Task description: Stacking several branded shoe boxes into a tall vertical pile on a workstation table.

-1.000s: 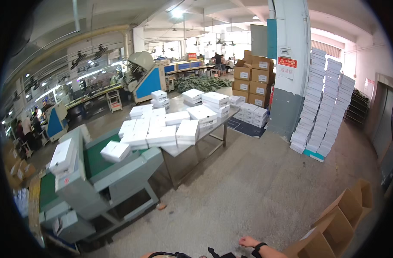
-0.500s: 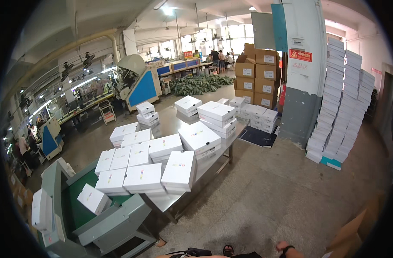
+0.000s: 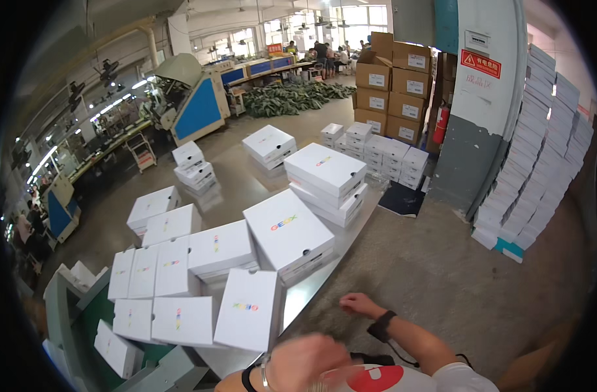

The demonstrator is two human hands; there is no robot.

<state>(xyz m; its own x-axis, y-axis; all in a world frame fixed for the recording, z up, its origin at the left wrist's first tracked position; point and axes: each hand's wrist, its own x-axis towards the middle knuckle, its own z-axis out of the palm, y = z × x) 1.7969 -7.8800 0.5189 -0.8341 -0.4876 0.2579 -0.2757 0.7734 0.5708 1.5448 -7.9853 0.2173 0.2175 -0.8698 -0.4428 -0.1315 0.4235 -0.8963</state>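
Smeared by motion, my left hand (image 3: 308, 362) is low in the view, with bands around its wrist. It is just right of the nearest white shoebox (image 3: 246, 310), and its fingers are not clear. My right hand (image 3: 360, 304) is over the floor, off the right edge of the metal table (image 3: 305, 297). Its fingers look loosely curled, with nothing seen in them, and a black band (image 3: 381, 325) circles the wrist. Several more lidded shoeboxes cover the table; a large one (image 3: 289, 228) and a stacked one (image 3: 326, 168) lie farther back.
At the left, a tilted shoebox (image 3: 115, 349) rests by the green conveyor belt (image 3: 89, 320). Small white boxes (image 3: 387, 153) stand beyond the table, before brown cartons (image 3: 408, 85). A grey-white pillar (image 3: 471, 157) and tall white stacks (image 3: 533, 150) rise at the right.
Both hands have come up into view from the lower edge, the left one newly visible. The view has shifted so the table and boxes look nearer. No box has visibly changed place.
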